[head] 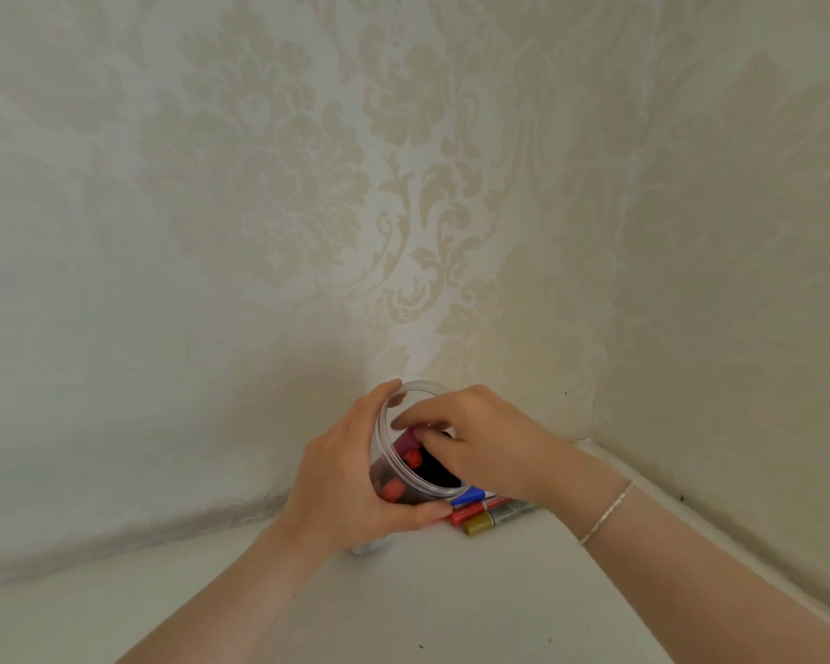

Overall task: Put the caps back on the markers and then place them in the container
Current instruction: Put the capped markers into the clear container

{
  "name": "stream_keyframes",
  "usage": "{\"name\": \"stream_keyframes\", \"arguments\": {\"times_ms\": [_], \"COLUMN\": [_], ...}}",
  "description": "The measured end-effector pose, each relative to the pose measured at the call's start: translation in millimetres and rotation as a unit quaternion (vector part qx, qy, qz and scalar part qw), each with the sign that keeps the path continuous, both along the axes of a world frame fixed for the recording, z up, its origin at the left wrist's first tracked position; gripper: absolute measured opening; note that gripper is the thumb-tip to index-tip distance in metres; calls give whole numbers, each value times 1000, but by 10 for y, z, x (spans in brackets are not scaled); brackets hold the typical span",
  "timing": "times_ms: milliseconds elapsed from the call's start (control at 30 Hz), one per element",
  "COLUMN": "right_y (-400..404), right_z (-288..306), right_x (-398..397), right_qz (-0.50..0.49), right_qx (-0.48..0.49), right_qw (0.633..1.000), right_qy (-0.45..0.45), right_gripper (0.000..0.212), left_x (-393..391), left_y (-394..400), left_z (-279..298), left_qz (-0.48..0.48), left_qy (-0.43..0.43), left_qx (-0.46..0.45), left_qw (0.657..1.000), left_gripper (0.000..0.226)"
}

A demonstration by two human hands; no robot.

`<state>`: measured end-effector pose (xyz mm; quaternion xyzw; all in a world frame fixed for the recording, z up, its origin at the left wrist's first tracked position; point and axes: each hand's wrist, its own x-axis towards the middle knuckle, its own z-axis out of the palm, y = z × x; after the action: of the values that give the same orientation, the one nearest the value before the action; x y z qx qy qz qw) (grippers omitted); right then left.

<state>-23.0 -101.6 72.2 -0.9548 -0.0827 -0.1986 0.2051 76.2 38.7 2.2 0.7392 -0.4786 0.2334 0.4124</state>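
Left hand (351, 481) wraps the clear plastic container (415, 443), fingers curled round its wall, thumb at the far rim, and holds it tipped so the mouth faces the camera and a bit right. Right hand (475, 436) reaches into the mouth, fingertips (420, 433) bent down over what looks like a pink-capped marker (406, 443); can't tell if they pinch it or are just letting go. Other capped markers already inside, red/orange caps (394, 491) showing near the bottom edge of the opening.

Still on the white table (451, 606), just right of the container and partly hidden under the right hand: a blue-capped marker (468, 497), a red marker (470, 512), a gold-capped marker (480, 523) nearest the camera. All three look capped, so the job is probably well along, three left to load.

Risks:
- Container is tilted. If it tips further toward the open side, the markers inside could slide out onto the table.
- Right wrist hangs right above the loose markers; pulling out low could knock them and they'd roll, since they're round and lie near the wall corner.
- Mouth is tight for a hand; withdrawing fast could catch the rim and jerk the container in the left-hand grip.
- Crowded contents: a new marker may jam crosswise on the caps rather than drop in.

Thin bracelet (607, 512) on the right wrist.
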Motion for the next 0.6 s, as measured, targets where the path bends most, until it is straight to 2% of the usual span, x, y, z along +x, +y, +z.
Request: {"name": "stream_keyframes", "arguments": {"times_ms": [33,67,100,133,167,200,233,267,333,367,433,533,600], "right_y": [-15,-63,-162,-301,-454,-618,-761,-886,-1055,-1086,-1107,-1175,-1179], "right_z": [33,76,103,96,50,-47,-176,-342,-633,-716,-815,-975,-1024], "right_x": [-16,-24,-14,11,42,89,121,137,118,80,9,-5,12], "right_qz": [-3,-11,-32,-68,-120,-173,-214,-226,-206,-196,-184,-199,-224], "right_qx": [91,211,321,388,391,338,241,135,-8,-24,-2,30,-19], "right_qw": [995,973,936,900,891,910,943,964,948,935,933,945,943], "right_qy": [-40,-89,-144,-184,-196,-164,-77,47,243,293,309,256,247], "right_gripper": [30,28,28,29,28,27,31,45,74,79,79,72,69], "left_x": [11,27,44,61,75,81,85,86,81,79,72,65,83], "left_y": [1,5,7,10,15,20,27,30,29,25,16,4,6], "left_z": [-7,-19,-28,-39,-47,-52,-57,-58,-56,-53,-50,-50,-53], "left_qz": [2,2,0,-1,0,0,-1,0,0,-2,-6,-8,-7], "left_qy": [0,2,3,4,5,8,11,12,9,7,5,2,3], "left_qx": [-1,-4,-8,-11,-13,-15,-17,-17,-13,-12,-13,-13,-14], "left_qw": [1000,1000,1000,1000,1000,1000,1000,1000,1000,1000,1000,1000,1000], "left_gripper": [109,110,109,109,109,109,109,109,109,109,108,108,108]}}
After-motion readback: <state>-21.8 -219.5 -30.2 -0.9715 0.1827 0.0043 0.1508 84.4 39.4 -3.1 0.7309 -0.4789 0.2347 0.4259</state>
